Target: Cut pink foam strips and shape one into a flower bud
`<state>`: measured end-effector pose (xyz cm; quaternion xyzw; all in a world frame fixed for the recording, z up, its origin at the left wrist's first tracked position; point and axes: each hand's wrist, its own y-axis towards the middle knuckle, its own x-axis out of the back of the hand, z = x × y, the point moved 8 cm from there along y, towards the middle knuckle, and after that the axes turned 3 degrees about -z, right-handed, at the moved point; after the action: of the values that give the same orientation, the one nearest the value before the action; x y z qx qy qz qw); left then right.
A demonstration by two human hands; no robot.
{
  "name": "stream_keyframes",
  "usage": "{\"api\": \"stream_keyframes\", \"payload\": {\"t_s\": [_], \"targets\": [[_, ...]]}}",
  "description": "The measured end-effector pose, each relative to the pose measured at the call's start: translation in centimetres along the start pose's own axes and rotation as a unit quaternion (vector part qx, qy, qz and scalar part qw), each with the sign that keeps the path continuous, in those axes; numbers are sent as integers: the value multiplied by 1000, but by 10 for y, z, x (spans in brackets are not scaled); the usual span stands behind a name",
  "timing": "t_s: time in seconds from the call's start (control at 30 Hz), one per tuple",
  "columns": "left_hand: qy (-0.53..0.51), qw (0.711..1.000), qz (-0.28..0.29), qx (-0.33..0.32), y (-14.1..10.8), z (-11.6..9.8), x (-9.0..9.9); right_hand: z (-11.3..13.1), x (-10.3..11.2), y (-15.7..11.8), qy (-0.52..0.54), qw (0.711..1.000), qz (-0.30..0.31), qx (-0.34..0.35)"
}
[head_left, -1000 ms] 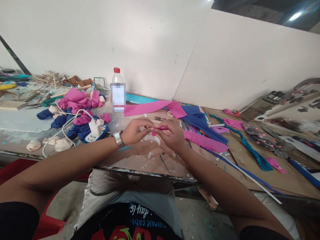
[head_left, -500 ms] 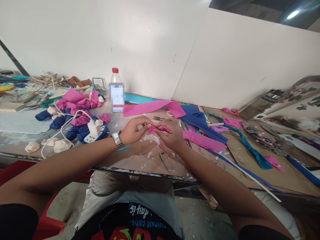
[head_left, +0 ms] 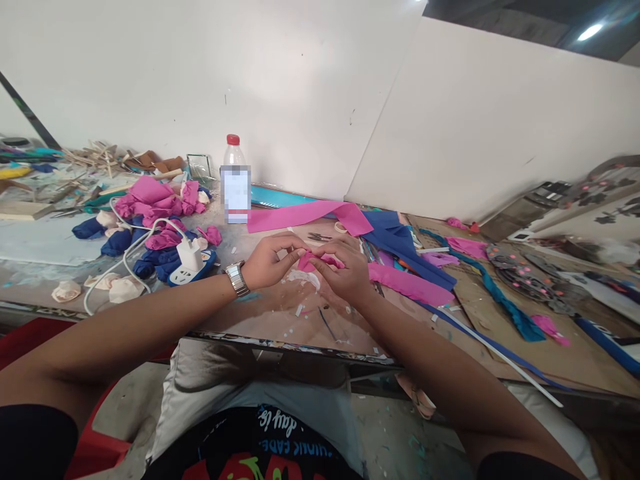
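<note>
Between my two hands, over the middle of the table, is a pink fabric strip, bunched at the end that I hold. My left hand, with a metal watch on its wrist, pinches the gathered end between thumb and fingertips. Around the folds just beside it, my right hand is closed, and the strip's flat tail runs out to the right behind it. The fingers partly hide the bunched part. Beneath the hands lies a whitish scrap on the tabletop.
At left, pink and blue fabric bundles surround a power strip with a white cable. A red-capped bottle stands by the wall. Another pink strip and blue fabric lie behind my hands. A thin white rod crosses the right side.
The hands stay almost in place, still pinching the pink strip. Its bunched end shows slightly differently between the fingers. The whole view has shifted a little.
</note>
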<state>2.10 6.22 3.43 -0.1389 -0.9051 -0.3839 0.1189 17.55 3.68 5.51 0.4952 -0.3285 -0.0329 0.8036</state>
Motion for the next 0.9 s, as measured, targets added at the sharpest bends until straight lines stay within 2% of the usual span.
{"api": "stream_keyframes", "payload": {"t_s": [0.4, 0.73, 0.9], "targets": [[-7, 999, 35, 25, -2, 5, -7, 2, -1, 0, 25, 1000, 1, 18], [-62, 994, 67, 56, -4, 9, -15, 3, 3, 2, 29, 1000, -7, 2], [-159, 975, 77, 135, -6, 25, -21, 2, 3, 2, 25, 1000, -7, -2]]}}
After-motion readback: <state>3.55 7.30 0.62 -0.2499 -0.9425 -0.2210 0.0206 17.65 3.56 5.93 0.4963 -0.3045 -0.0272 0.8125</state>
